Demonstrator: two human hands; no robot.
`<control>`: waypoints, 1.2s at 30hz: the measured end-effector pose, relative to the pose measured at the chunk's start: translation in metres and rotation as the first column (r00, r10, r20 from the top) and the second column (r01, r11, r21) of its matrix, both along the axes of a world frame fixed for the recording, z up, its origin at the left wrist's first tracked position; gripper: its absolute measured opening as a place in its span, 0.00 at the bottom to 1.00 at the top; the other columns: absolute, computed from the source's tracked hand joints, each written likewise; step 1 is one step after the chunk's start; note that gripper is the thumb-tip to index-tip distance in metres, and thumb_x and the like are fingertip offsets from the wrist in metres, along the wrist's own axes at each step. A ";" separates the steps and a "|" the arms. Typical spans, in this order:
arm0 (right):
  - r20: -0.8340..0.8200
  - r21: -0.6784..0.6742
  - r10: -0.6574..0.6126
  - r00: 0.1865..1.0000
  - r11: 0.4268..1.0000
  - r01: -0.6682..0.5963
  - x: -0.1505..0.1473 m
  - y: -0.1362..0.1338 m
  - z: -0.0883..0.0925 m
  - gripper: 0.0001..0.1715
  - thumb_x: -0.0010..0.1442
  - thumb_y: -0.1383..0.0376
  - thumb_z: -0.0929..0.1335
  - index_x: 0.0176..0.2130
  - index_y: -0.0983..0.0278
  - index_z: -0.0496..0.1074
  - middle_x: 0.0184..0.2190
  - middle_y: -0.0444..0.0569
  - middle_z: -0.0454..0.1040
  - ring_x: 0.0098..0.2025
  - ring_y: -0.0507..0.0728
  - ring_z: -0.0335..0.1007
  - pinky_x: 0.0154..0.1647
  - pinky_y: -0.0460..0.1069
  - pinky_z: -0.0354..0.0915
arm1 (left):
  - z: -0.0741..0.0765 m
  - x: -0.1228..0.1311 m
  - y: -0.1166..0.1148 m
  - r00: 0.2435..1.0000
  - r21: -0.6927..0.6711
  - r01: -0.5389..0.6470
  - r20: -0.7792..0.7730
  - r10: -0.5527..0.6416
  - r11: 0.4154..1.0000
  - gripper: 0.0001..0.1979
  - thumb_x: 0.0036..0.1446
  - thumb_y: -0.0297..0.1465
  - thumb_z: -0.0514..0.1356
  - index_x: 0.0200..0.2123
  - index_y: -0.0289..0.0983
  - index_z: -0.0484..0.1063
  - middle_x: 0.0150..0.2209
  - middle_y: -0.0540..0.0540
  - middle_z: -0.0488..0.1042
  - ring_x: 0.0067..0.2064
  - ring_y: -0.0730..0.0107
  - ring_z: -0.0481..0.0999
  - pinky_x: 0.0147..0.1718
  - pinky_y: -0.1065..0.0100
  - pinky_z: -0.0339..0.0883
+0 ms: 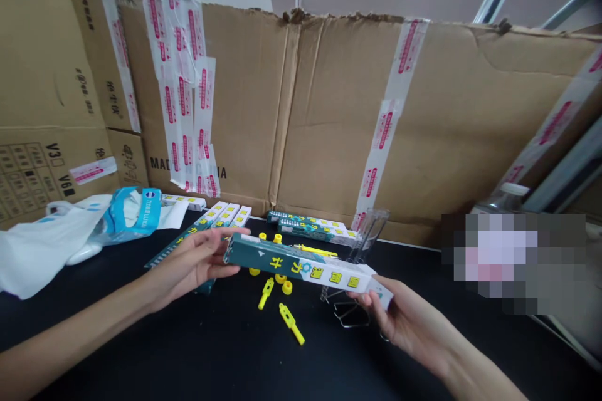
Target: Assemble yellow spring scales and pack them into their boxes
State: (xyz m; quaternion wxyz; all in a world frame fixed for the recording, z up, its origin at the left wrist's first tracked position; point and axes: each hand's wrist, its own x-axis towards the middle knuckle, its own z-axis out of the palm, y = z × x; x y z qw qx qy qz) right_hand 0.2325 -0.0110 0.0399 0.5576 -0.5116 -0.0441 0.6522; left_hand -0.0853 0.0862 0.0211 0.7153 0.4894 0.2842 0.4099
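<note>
Holding: our left hand [190, 263] and right hand [402, 319] grasp opposite ends of a long teal-and-white box [305, 269] above the counter [211, 351]; fingers clenched on it.
Below box: yellow plastic parts [282, 301], scattered.
Behind: more boxes [313, 227], a clear stand [369, 235], cardboard wall [329, 113].
Left: white plastic bags [56, 238].

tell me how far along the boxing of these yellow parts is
Done, it seems: flat green-and-white boxes lie stacked at the back and by the left. In hand: the left hand and right hand hold one long box by its ends above the black table. Left: loose yellow plastic parts lie under it, unboxed.
</note>
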 end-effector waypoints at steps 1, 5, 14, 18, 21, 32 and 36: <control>-0.001 -0.002 -0.004 1.000 1.000 0.004 0.000 0.000 0.000 0.22 0.75 0.72 0.54 0.60 0.86 0.58 0.21 0.58 0.79 0.15 0.51 0.76 0.16 0.36 0.72 | 0.001 0.000 -0.001 0.999 0.014 0.031 0.017 -0.031 0.999 0.25 0.49 0.38 0.75 0.50 0.40 0.79 0.38 0.44 0.80 0.39 0.65 0.80 0.38 0.70 0.79; 0.000 -0.013 -0.025 1.000 1.000 0.025 0.001 0.001 0.001 0.22 0.75 0.72 0.54 0.61 0.86 0.58 0.21 0.57 0.78 0.15 0.52 0.76 0.15 0.37 0.72 | 0.003 0.000 -0.001 0.998 0.053 0.055 -0.001 -0.055 0.997 0.22 0.49 0.34 0.75 0.49 0.43 0.80 0.38 0.47 0.79 0.38 0.69 0.80 0.40 0.69 0.80; 0.012 -0.023 -0.068 0.998 0.997 0.068 0.001 0.002 0.000 0.21 0.73 0.73 0.56 0.62 0.81 0.57 0.23 0.51 0.77 0.16 0.52 0.77 0.15 0.38 0.73 | 0.014 0.003 -0.004 0.991 0.098 0.083 -0.112 -0.072 0.992 0.17 0.57 0.38 0.70 0.50 0.43 0.79 0.45 0.45 0.77 0.46 0.60 0.79 0.44 0.62 0.81; 0.019 -0.007 -0.077 0.997 0.997 0.077 0.000 0.002 0.001 0.21 0.73 0.74 0.57 0.62 0.81 0.56 0.23 0.50 0.76 0.16 0.53 0.78 0.16 0.38 0.74 | 0.015 0.007 -0.006 0.987 0.142 0.078 -0.151 -0.056 0.987 0.17 0.58 0.40 0.68 0.50 0.43 0.79 0.49 0.44 0.77 0.51 0.53 0.76 0.44 0.58 0.81; 0.023 0.007 -0.084 0.996 0.996 0.084 0.000 0.002 0.001 0.21 0.73 0.75 0.57 0.62 0.81 0.57 0.23 0.51 0.76 0.16 0.53 0.78 0.16 0.38 0.74 | 0.012 0.008 -0.007 0.983 0.175 0.080 -0.175 -0.049 0.981 0.17 0.59 0.41 0.67 0.49 0.42 0.79 0.51 0.43 0.76 0.53 0.50 0.75 0.44 0.56 0.81; 0.040 0.032 -0.112 0.993 0.993 0.111 0.002 0.001 -0.002 0.21 0.72 0.76 0.57 0.62 0.81 0.57 0.23 0.51 0.76 0.17 0.54 0.78 0.17 0.38 0.74 | 0.009 0.006 -0.010 0.978 0.234 0.153 -0.175 -0.113 0.960 0.17 0.62 0.36 0.64 0.53 0.40 0.77 0.53 0.40 0.77 0.55 0.49 0.76 0.49 0.52 0.78; 0.040 0.034 -0.114 0.993 0.993 0.113 0.002 0.002 -0.003 0.21 0.72 0.76 0.57 0.62 0.79 0.57 0.23 0.50 0.76 0.17 0.53 0.78 0.17 0.38 0.74 | 0.009 0.006 -0.009 0.980 0.218 0.170 -0.141 -0.141 0.961 0.18 0.63 0.37 0.64 0.54 0.39 0.76 0.52 0.40 0.77 0.53 0.50 0.76 0.50 0.50 0.77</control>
